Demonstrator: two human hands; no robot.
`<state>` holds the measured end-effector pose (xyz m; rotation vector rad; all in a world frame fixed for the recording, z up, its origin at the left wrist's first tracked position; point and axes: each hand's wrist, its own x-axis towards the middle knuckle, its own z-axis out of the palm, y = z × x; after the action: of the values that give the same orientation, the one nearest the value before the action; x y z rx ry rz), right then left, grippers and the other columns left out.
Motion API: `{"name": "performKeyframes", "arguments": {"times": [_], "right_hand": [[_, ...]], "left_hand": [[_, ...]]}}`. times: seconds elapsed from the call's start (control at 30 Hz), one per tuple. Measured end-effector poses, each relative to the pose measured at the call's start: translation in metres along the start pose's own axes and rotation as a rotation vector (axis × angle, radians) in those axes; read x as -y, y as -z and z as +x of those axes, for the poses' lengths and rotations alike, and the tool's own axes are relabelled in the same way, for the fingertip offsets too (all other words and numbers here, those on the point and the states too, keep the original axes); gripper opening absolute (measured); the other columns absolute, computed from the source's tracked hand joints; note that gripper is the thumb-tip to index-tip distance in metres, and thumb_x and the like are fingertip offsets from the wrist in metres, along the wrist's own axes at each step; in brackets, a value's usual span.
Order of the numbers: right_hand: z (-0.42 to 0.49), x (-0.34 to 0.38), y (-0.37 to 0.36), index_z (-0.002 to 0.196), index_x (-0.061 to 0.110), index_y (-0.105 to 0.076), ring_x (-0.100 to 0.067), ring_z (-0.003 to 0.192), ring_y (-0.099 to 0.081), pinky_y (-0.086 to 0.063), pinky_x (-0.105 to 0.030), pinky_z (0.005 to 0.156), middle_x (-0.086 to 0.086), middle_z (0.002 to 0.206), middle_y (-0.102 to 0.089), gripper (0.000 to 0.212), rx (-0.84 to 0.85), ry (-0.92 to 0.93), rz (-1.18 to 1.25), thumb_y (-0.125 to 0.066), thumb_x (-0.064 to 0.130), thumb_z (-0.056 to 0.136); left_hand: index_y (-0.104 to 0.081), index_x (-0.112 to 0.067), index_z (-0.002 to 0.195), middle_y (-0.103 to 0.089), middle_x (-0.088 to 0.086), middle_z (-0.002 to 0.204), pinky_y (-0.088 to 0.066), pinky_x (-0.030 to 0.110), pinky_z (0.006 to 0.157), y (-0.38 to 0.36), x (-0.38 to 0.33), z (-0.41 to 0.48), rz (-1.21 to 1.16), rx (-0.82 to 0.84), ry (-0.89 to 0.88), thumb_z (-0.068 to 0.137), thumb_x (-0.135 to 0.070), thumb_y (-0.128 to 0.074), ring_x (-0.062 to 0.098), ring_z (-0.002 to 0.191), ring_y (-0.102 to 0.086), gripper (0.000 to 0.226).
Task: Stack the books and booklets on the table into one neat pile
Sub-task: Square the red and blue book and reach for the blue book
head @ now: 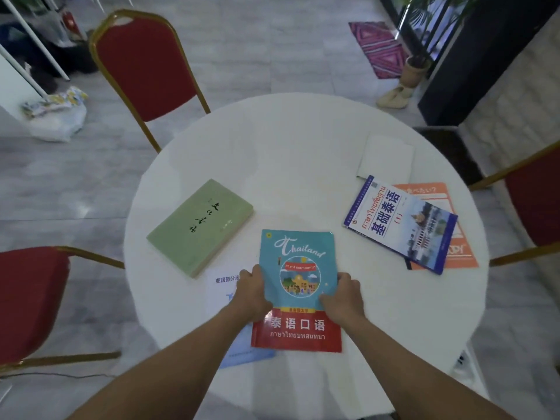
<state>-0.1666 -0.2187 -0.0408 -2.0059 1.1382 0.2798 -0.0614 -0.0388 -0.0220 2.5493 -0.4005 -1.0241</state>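
A teal and red Thailand book (298, 259) lies near the front of the round white table (303, 147). My left hand (253, 291) grips its left edge and my right hand (344, 295) grips its right edge. Under it, partly hidden, lies a white and blue booklet (222, 286). A thick green book (201, 227) rests to the left. At the right, a blue and white Thai textbook (400, 224) lies on an orange booklet (460, 253). A white booklet (386, 157) sits behind them.
Red chairs with gold frames stand at the back left (145, 65), front left (30, 298) and right (533, 201) of the table. A plastic bag (57, 113) lies on the floor at left. A potted plant (415, 71) and a patterned mat (378, 47) are beyond the table.
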Motion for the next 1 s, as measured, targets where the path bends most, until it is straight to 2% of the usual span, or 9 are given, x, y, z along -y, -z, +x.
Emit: {"name": "performKeyframes", "arguments": {"times": [0.2, 0.3, 0.43, 0.5, 0.6, 0.67, 0.8, 0.9, 1.0], "right_hand": [[0.004, -0.033, 0.035, 0.122, 0.019, -0.054, -0.021, 0.091, -0.066, -0.062, -0.040, 0.076, -0.006, 0.114, -0.058, 0.051, -0.045, -0.022, -0.016, -0.072, 0.019, 0.075], [0.005, -0.039, 0.040, 0.125, 0.018, -0.054, -0.020, 0.094, -0.064, -0.060, -0.037, 0.077, -0.006, 0.116, -0.056, 0.053, -0.028, -0.020, -0.006, -0.073, 0.019, 0.075], [0.007, -0.042, 0.042, 0.128, 0.018, -0.051, -0.018, 0.101, -0.057, -0.053, -0.031, 0.083, -0.002, 0.117, -0.047, 0.054, 0.016, -0.004, -0.035, -0.073, 0.020, 0.079], [0.010, -0.042, 0.046, 0.130, 0.019, -0.050, -0.021, 0.107, -0.057, -0.052, -0.033, 0.087, -0.003, 0.122, -0.049, 0.055, 0.030, 0.018, -0.065, -0.071, 0.024, 0.080], [0.018, -0.041, 0.061, 0.144, 0.019, -0.040, -0.024, 0.125, -0.051, -0.049, -0.035, 0.095, -0.007, 0.136, -0.047, 0.067, 0.033, 0.048, -0.100, -0.069, 0.032, 0.085], [0.028, -0.040, 0.076, 0.149, 0.020, -0.035, -0.024, 0.132, -0.048, -0.047, -0.040, 0.103, -0.007, 0.143, -0.044, 0.073, 0.010, 0.068, -0.095, -0.069, 0.036, 0.087], [0.053, -0.035, 0.112, 0.150, 0.019, -0.036, -0.024, 0.135, -0.048, -0.046, -0.042, 0.108, -0.006, 0.149, -0.044, 0.071, -0.067, 0.110, -0.118, -0.066, 0.042, 0.090], [0.077, -0.033, 0.141, 0.149, 0.022, -0.036, -0.025, 0.134, -0.047, -0.047, -0.043, 0.106, -0.005, 0.146, -0.047, 0.068, -0.099, 0.135, -0.142, -0.064, 0.044, 0.091], [0.107, -0.031, 0.170, 0.149, 0.022, -0.036, -0.025, 0.135, -0.045, -0.044, -0.044, 0.109, -0.005, 0.147, -0.047, 0.068, -0.103, 0.174, -0.174, -0.064, 0.043, 0.091]], "left_hand": [[-0.023, -0.006, 0.141, -0.034, 0.018, 0.130, -0.048, 0.040, 0.099, -0.032, -0.039, 0.000, 0.056, 0.043, -0.047, 0.076, -0.031, -0.077, 0.035, 0.118, -0.050, 0.088], [-0.019, -0.005, 0.143, -0.033, 0.017, 0.132, -0.048, 0.042, 0.101, -0.038, -0.044, 0.003, 0.084, 0.050, -0.035, 0.076, -0.030, -0.077, 0.034, 0.122, -0.048, 0.093], [-0.024, -0.001, 0.140, -0.033, 0.017, 0.133, -0.046, 0.038, 0.101, -0.034, -0.050, 0.004, 0.179, 0.026, -0.049, 0.078, -0.026, -0.073, 0.033, 0.123, -0.043, 0.083], [-0.029, -0.003, 0.137, -0.034, 0.016, 0.131, -0.045, 0.037, 0.099, -0.030, -0.056, 0.006, 0.232, -0.012, -0.090, 0.080, -0.024, -0.069, 0.031, 0.122, -0.040, 0.073], [-0.034, -0.007, 0.133, -0.037, 0.014, 0.131, -0.044, 0.037, 0.099, -0.023, -0.074, 0.012, 0.210, -0.042, -0.146, 0.083, -0.026, -0.065, 0.030, 0.122, -0.040, 0.062], [-0.034, -0.007, 0.136, -0.038, 0.016, 0.135, -0.043, 0.038, 0.103, -0.018, -0.095, 0.018, 0.133, -0.009, -0.130, 0.084, -0.029, -0.065, 0.031, 0.125, -0.043, 0.065], [-0.035, -0.009, 0.142, -0.038, 0.016, 0.144, -0.045, 0.040, 0.103, -0.016, -0.142, 0.035, 0.064, 0.059, -0.114, 0.085, -0.039, -0.066, 0.034, 0.130, -0.045, 0.072], [-0.036, -0.006, 0.141, -0.039, 0.017, 0.145, -0.042, 0.038, 0.105, -0.020, -0.178, 0.045, 0.082, 0.087, -0.136, 0.090, -0.028, -0.060, 0.033, 0.131, -0.045, 0.061], [-0.038, -0.007, 0.140, -0.042, 0.014, 0.142, -0.045, 0.037, 0.104, -0.028, -0.215, 0.056, 0.013, 0.110, -0.105, 0.089, -0.027, -0.061, 0.031, 0.128, -0.048, 0.059]]}}
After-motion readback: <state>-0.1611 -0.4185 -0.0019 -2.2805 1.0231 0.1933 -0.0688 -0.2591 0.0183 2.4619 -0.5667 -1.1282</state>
